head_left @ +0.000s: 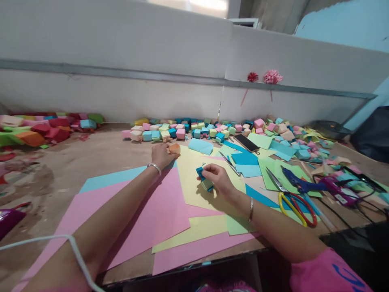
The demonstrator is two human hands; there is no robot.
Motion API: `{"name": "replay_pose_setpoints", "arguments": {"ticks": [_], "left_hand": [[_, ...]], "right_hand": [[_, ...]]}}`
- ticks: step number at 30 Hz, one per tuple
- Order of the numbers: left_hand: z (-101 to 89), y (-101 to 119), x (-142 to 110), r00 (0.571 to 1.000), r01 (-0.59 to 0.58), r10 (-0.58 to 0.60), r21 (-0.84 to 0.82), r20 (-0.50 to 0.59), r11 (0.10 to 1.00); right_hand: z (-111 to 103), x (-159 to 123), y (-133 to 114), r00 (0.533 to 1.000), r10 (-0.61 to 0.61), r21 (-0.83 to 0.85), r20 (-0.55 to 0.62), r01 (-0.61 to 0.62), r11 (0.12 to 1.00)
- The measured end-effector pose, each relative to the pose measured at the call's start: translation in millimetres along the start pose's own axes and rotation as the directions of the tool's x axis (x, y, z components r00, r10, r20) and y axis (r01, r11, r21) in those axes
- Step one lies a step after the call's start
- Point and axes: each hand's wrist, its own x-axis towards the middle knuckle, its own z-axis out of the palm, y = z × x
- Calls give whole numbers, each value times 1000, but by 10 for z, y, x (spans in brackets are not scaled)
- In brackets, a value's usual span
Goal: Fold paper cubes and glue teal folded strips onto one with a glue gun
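My left hand [162,156] reaches to the far edge of the paper sheets, its fingers closed on a small peach-orange paper box [174,149]. Pinched between the fingertips of my right hand [219,177] is a small dark blue folded paper piece [199,173]. Just under it is a pale green paper block [207,185]; whether the two are joined I cannot tell. Below both hands lie a yellow paper sheet [194,190] and a large pink paper sheet [146,215].
Rows of small coloured paper cubes [180,134] line the back. At right lie a phone [246,142], small scissors [230,163], large scissors [293,198] and a blue-and-purple glue gun [306,185] with cables. A white cable [74,247] crosses near my left forearm.
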Motion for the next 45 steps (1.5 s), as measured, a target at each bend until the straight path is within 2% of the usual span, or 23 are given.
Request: {"name": "replay_pose_setpoints", "arguments": {"ticks": [2,4,6,8,11,13,15,17,20,26,31,35,39,45], "left_hand": [[-28,63,-95,999,-18,19,-55,26,998],[-82,150,-278,996,-30,41,-123,84,992],[-144,256,-526,985,-38,68,-178,161,983],[-195,372,-791,966,-27,98,-285,238,958],[-230,520,-1100,947,-22,131,-347,294,938],[-231,579,-1207,949,-26,136,-358,285,933],[-227,605,-1250,961,-24,120,-357,251,934],[-223,612,-1261,970,-24,108,-359,217,933],[-219,617,-1278,973,-41,124,-381,196,924],[-192,658,-1345,983,-72,132,-388,129,919],[-166,692,-1398,982,-74,131,-358,139,931],[-134,678,-1433,978,43,60,-477,198,878],[-135,697,-1434,954,221,-31,-625,299,749],[-177,749,-1432,902,413,-150,-705,406,577]], "right_hand": [[-37,36,10,1000,15,-20,-3,-15,1000],[-70,61,28,1000,-20,-45,-16,20,999],[-86,57,38,992,-116,-130,-44,110,985],[-83,19,29,962,-268,-272,-51,245,931],[-61,-68,-9,856,-515,-509,48,465,725],[-50,-113,-23,764,-627,-660,155,552,510],[-45,-134,-19,688,-682,-771,249,567,290],[-40,-136,-5,643,-695,-828,322,547,122],[-26,-128,20,631,-669,-851,393,525,-5],[26,-113,98,644,-645,-852,412,524,-21],[56,-116,129,666,-633,-881,395,469,-57],[49,-96,154,675,-615,-889,409,446,-102],[32,-68,193,686,-596,-893,417,431,-129],[18,-50,197,718,-556,-899,420,410,-150]]}}
